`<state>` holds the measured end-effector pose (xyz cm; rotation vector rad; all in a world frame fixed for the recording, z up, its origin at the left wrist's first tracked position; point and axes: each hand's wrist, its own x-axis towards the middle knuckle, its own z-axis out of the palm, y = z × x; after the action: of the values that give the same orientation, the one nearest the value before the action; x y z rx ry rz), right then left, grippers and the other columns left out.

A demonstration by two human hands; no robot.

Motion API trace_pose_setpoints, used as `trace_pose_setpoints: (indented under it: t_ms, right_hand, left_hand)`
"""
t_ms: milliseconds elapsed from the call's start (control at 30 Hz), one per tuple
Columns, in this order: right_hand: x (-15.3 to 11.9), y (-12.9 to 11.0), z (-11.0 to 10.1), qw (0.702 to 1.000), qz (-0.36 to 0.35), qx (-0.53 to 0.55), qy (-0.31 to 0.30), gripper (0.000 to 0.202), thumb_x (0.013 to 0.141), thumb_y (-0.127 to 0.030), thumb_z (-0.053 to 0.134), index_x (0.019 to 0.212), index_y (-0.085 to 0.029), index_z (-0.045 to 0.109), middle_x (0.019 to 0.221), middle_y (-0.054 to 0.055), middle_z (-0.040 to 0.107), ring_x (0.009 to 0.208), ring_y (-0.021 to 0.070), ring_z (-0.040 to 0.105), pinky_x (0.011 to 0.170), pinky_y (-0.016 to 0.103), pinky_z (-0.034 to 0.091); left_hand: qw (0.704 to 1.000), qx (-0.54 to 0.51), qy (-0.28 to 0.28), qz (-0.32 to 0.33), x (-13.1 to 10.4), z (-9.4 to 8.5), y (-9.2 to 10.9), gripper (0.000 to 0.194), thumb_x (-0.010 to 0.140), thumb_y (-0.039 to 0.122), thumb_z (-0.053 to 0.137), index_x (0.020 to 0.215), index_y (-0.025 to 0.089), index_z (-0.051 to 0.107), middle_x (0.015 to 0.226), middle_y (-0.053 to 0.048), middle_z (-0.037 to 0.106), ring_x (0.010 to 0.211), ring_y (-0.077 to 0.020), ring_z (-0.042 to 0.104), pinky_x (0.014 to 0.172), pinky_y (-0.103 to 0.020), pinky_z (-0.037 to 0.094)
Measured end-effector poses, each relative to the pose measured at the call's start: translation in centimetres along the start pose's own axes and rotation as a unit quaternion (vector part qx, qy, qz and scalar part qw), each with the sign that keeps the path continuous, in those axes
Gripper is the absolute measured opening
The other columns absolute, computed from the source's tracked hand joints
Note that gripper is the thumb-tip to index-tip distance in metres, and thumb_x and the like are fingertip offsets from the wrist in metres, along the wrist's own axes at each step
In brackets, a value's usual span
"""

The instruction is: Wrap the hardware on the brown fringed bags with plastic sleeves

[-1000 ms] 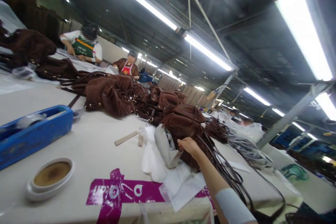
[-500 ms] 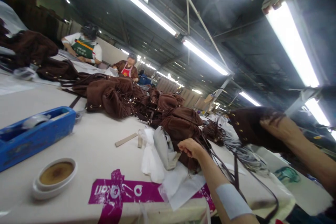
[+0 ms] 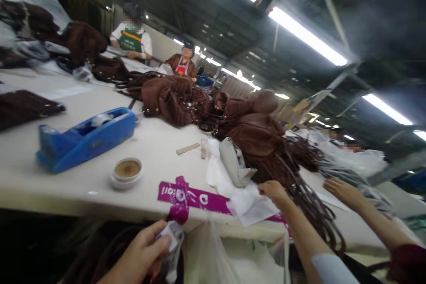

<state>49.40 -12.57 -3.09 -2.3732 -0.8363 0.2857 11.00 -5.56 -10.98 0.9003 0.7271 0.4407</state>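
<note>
My left hand (image 3: 146, 248) is closed round a crumpled piece of plastic wrapping (image 3: 174, 246), in front of the table edge. My right hand (image 3: 274, 191), a white band round its forearm, has its fingers curled together above white paper (image 3: 248, 206). Whatever those fingers pinch is hidden. Beside the fingertips lies a grey pouch (image 3: 234, 162) on white wrapping, against a dark brown drawstring bag (image 3: 258, 135). From the right, another person's hand (image 3: 346, 193) with a dark red sleeve reaches over the table, fingers stretched out.
A blue tape dispenser (image 3: 89, 137) and a white round dish (image 3: 127, 173) stand on the table's left. More brown bags (image 3: 169, 97) are heaped behind. Purple tape (image 3: 203, 199) crosses the front edge. Two co-workers (image 3: 131, 40) stand beyond; straps (image 3: 316, 208) hang at the right.
The view has swung left and down. My left hand has come into view with the plastic wrapping. The other person's hand, which held a brown bag up high, is now lower without it.
</note>
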Motion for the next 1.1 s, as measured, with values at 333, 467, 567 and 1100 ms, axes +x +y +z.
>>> trace_pose_setpoints:
  t_ms: [333, 467, 567, 1100]
  right_hand:
    - [-15.1, -8.4, 4.9, 0.894, -0.093, 0.215, -0.381, 0.029, 0.077, -0.045, 0.069, 0.069, -0.018, 0.062, 0.062, -0.001, 0.058, 0.061, 0.0141, 0.051, 0.061, 0.025, 0.04]
    - [-18.8, -10.0, 9.8, 0.891, -0.098, 0.207, -0.391, 0.03, 0.078, -0.044, 0.064, 0.064, -0.019, 0.055, 0.061, -0.001, 0.054, 0.061, 0.0141, 0.049, 0.061, 0.025, 0.04]
    - [-18.9, -9.4, 11.5, 0.912, -0.106, 0.193, -0.346, 0.034, 0.079, -0.047, 0.062, 0.061, -0.019, 0.053, 0.058, -0.002, 0.05, 0.058, 0.0133, 0.044, 0.055, 0.025, 0.036]
    - [-19.6, -8.2, 14.7, 0.953, -0.039, 0.199, -0.225, 0.044, 0.07, -0.054, 0.07, 0.054, -0.022, 0.045, 0.051, -0.006, 0.039, 0.051, 0.0111, 0.035, 0.05, 0.025, 0.028]
  left_hand:
    - [1.0, -0.012, -0.007, 0.021, 0.7, 0.6, -0.4, 0.04, 0.07, 0.051, 0.071, 0.083, 0.016, 0.058, 0.066, 0.005, 0.049, 0.054, -0.008, 0.035, 0.048, -0.019, 0.026]
    - [0.999, -0.02, 0.003, 0.042, 0.7, 0.5, -1.1, 0.036, 0.074, 0.048, 0.069, 0.085, 0.016, 0.059, 0.076, 0.0, 0.058, 0.067, -0.0136, 0.048, 0.059, -0.023, 0.038]
    - [0.999, -0.015, 0.011, 0.05, 0.5, 0.3, -1.3, 0.033, 0.074, 0.046, 0.069, 0.083, 0.016, 0.058, 0.076, 0.0, 0.057, 0.069, -0.0142, 0.048, 0.061, -0.024, 0.039]
    - [0.998, -0.046, -0.027, 0.025, -0.2, 0.5, -0.1, 0.034, 0.072, 0.048, 0.07, 0.081, 0.018, 0.058, 0.066, 0.006, 0.047, 0.062, -0.0114, 0.04, 0.061, -0.022, 0.034]
